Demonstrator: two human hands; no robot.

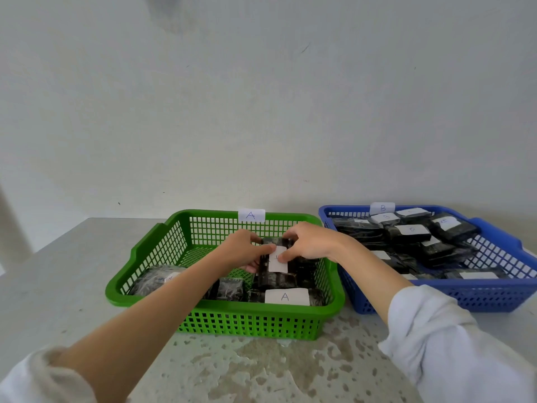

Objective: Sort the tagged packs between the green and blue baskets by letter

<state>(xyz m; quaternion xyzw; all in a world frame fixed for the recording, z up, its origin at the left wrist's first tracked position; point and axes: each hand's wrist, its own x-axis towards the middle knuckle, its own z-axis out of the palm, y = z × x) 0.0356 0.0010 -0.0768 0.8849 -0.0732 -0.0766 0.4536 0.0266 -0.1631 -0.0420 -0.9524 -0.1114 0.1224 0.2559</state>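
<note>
Both hands are on one dark pack (276, 261) above the green basket (162, 248). The left hand (245, 251) pinches its left side, thumb on top and fingers curled beneath; the right hand (308, 242) pinches its upper right edge, thumb pressing beside the white tag (278, 260). The letter on that tag is partly covered by the thumbs and cannot be read.

Out from there, the green basket carries an "A" label (251, 215) on its far rim. Inside it, three more packs can be counted: one at the near edge with a clear "A" tag (286, 296), one small dark pack (229, 289) in the middle of the near side, and one in the near left corner (154, 279), blurred behind the basket wall and cut across by the left forearm.

To the right, just beside it, sits the blue basket (494, 295) with a "B" label (382, 208) on its far rim. It is heaped with dark packs; about nine white tags show, their letters mostly too faint to make out. Both baskets stand on the mottled table (261, 370), near its far edge against the wall.
</note>
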